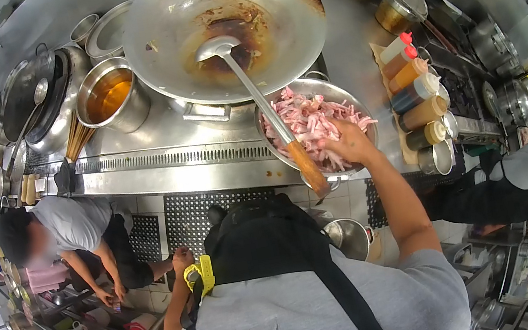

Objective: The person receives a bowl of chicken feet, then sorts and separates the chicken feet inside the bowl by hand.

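Observation:
My right hand [348,144] is down in a metal bowl [362,104], its fingers curled into a heap of raw pink meat strips [307,118]. The fingertips are partly buried. A long wok ladle [256,91] with a wooden handle end crosses over the bowl's left side, its head resting inside a large wok [155,60]. Brown, oily residue coats the wok's bottom. My left hand [183,258] hangs low beside my body, above the floor, fingers curled with nothing visible in them. A yellow watch is on that wrist.
A pot of amber liquid [112,96] stands left of the wok. Several squeeze bottles [415,92] line the counter at right. One person [81,229] bends over an open drawer unit at left; another person [515,184] is at right. A steel pot [347,236] sits below the counter.

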The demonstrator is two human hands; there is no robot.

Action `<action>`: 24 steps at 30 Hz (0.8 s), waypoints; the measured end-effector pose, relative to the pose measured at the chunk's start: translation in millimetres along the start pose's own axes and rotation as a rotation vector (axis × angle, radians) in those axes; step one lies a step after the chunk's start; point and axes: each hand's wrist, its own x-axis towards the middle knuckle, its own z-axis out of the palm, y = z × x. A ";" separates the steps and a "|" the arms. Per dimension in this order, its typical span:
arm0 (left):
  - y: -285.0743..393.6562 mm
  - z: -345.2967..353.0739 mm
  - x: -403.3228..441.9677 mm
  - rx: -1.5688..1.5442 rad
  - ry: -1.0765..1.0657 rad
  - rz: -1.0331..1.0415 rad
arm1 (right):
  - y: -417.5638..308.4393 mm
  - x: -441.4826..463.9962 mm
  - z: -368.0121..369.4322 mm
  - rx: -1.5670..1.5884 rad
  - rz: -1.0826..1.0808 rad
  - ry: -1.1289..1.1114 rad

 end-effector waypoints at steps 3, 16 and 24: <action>1.6 2.7 -3.3 -0.010 0.038 0.039 | 5.0 0.1 4.9 0.004 -0.039 0.055; 0.6 0.3 -0.5 -0.008 0.002 0.105 | 34.8 4.6 3.8 0.136 0.133 0.024; 49.8 -23.8 -29.1 0.133 -0.005 0.021 | 52.7 3.2 6.9 -0.132 0.079 0.072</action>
